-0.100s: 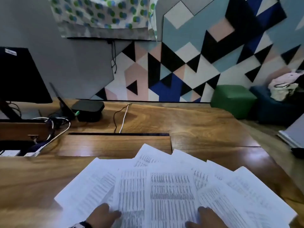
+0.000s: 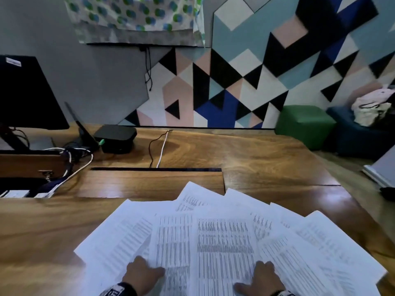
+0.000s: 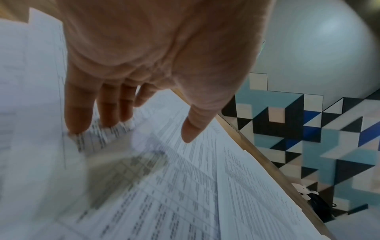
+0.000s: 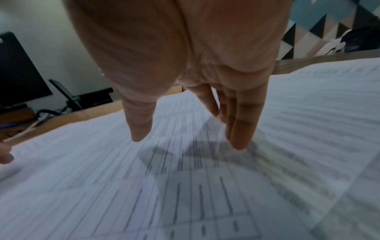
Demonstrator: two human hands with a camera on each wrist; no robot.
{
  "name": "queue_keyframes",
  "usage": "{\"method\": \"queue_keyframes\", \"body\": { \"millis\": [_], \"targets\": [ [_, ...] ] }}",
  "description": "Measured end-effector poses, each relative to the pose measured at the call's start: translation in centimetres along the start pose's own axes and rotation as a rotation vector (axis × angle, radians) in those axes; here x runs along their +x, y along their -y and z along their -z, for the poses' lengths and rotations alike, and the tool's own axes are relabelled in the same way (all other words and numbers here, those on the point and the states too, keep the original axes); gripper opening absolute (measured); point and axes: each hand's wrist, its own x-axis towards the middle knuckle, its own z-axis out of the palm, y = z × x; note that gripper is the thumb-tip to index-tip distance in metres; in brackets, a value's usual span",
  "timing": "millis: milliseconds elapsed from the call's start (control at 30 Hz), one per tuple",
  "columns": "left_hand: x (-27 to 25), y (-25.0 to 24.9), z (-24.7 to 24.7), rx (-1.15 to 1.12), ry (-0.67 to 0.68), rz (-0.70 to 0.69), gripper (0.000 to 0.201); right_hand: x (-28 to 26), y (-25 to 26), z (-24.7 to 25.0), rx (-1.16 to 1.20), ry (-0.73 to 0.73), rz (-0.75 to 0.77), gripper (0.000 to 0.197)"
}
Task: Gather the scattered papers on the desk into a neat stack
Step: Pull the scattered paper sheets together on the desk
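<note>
Several white printed papers (image 2: 224, 242) lie fanned out on the wooden desk (image 2: 267, 167) near its front edge. My left hand (image 2: 143, 274) rests on the left sheets with straight fingers; the left wrist view shows its fingertips (image 3: 78, 123) touching the papers (image 3: 185, 186). My right hand (image 2: 263, 278) lies flat on the sheets to the right of the middle page. In the right wrist view its fingers (image 4: 240, 133) are straight and pointed down at the papers (image 4: 185, 186). Neither hand grips a sheet.
A dark monitor (image 2: 25, 92) stands at the back left, with a black box (image 2: 116, 138) and loose cables (image 2: 158, 150) behind the papers. A slot (image 2: 156, 169) runs across the desk. Green (image 2: 303, 122) and blue stools (image 2: 352, 137) sit beyond the desk's right edge.
Both hands have slid slightly further up onto the papers; the fan of sheets looks about the same.
</note>
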Motion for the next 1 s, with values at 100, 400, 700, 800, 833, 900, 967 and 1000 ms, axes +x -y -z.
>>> {"method": "queue_keyframes", "body": {
  "millis": [100, 400, 700, 800, 833, 900, 967, 1000],
  "targets": [
    [-0.4, -0.4, -0.8, -0.109, 0.002, 0.034, 0.039, 0.0, 1.1, -1.0, -0.029, -0.013, -0.109, 0.091],
    [-0.9, -1.9, -2.0, -0.645, 0.110, 0.086, 0.059, 0.6, 1.8, -2.1, -0.043, -0.053, -0.243, 0.096],
    [-1.5, -3.0, -3.3, -0.628, 0.115, 0.067, 0.105, 0.1, -0.2, -2.9, 0.100, -0.062, -0.179, 0.122],
    [-1.9, -3.9, -3.5, -0.684, 0.207, 0.016, 0.098, 0.0, -0.9, -3.0, 0.164, -0.085, -0.091, 0.111],
    [-2.0, -4.2, -3.8, -0.657, 0.216, -0.022, 0.084, -0.1, -1.1, -3.1, 0.186, -0.103, -0.061, 0.103],
    [-2.3, -4.8, -4.8, -0.573, 0.218, -0.118, 0.051, -0.2, -1.7, -3.2, 0.228, -0.139, -0.001, 0.087],
    [-2.5, -5.2, -5.9, -0.503, 0.201, -0.143, 0.026, -0.2, -2.2, -3.1, 0.269, -0.151, 0.053, 0.070],
    [-2.7, -5.1, -6.2, -0.486, 0.185, -0.132, 0.024, -0.3, -2.5, -2.9, 0.295, -0.141, 0.073, 0.063]
  ]
}}
